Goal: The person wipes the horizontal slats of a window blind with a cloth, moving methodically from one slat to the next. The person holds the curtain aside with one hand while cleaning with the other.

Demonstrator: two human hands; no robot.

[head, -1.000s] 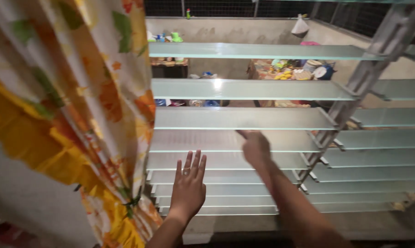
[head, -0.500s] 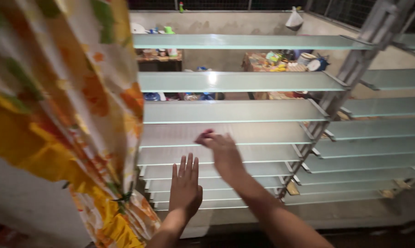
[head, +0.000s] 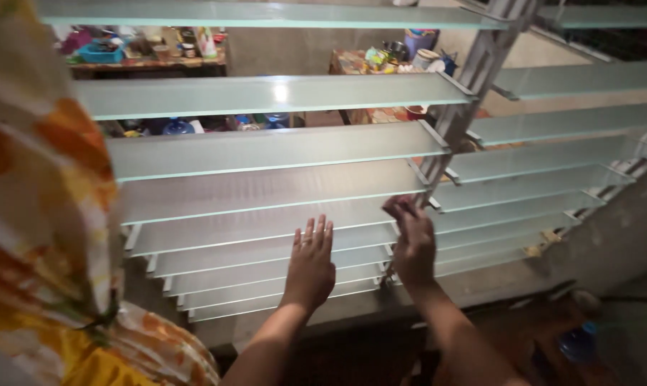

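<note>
I held my left hand flat with fingers together, my right hand raised beside it, fingers extended.

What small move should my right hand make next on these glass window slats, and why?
Probably slide the right hand a little further right along the frosted slat toward the metal frame post. Its fingertips sit at the slat's end near the post, while the left hand lies flat and open over the slats.

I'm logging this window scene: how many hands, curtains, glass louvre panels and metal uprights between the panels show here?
Hands: 2 (left hand, right hand)
Flowered curtain: 1
Glass louvre panels: 2 (left panel, right panel)
Metal upright: 1
Total: 6
</note>
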